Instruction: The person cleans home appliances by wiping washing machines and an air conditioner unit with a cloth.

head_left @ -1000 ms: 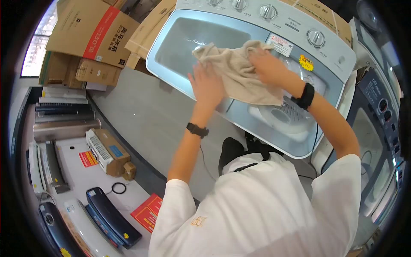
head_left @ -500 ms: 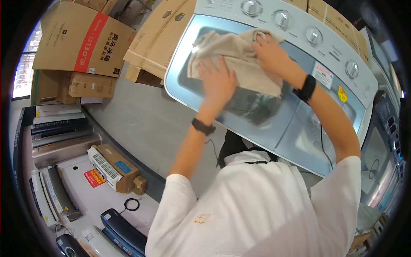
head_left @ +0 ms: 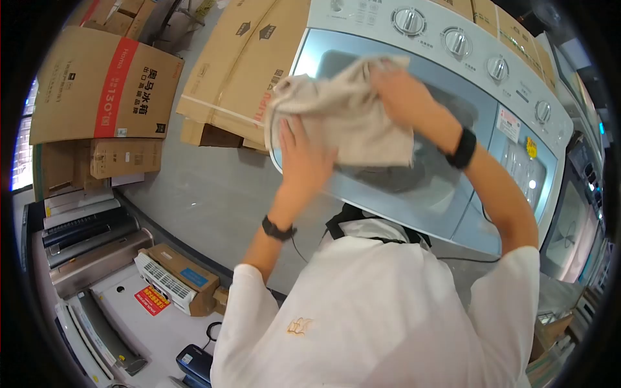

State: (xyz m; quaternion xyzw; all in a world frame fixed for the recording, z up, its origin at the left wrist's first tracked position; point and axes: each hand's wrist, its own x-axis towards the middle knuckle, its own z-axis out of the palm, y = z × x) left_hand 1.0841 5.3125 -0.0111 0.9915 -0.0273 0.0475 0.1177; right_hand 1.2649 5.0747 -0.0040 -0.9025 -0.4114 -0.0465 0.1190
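A beige cloth (head_left: 352, 132) lies bunched and creased over the left part of the bluish see-through lid (head_left: 446, 184) of a twin-tub washing machine (head_left: 482, 81). My left hand (head_left: 305, 158) rests flat on the cloth's near left part, fingers stretched out, close to the lid's left edge. At the cloth's far right part, my right hand (head_left: 404, 97) has its fingers curled into the folds; motion blurs them. Beneath the cloth, part of the lid is hidden. Black bands circle both my wrists.
Several knobs line the machine's panel, among them a dial (head_left: 409, 21). Large cardboard boxes (head_left: 242, 71) stand to the left, with another printed carton (head_left: 107, 84) beyond. A low white platform (head_left: 123, 304) at lower left holds appliance panels. More machines stand at right.
Both hands and the cloth have shifted left and toward me across the lid. The head view has also turned slightly, so the machine sits a little differently in it.
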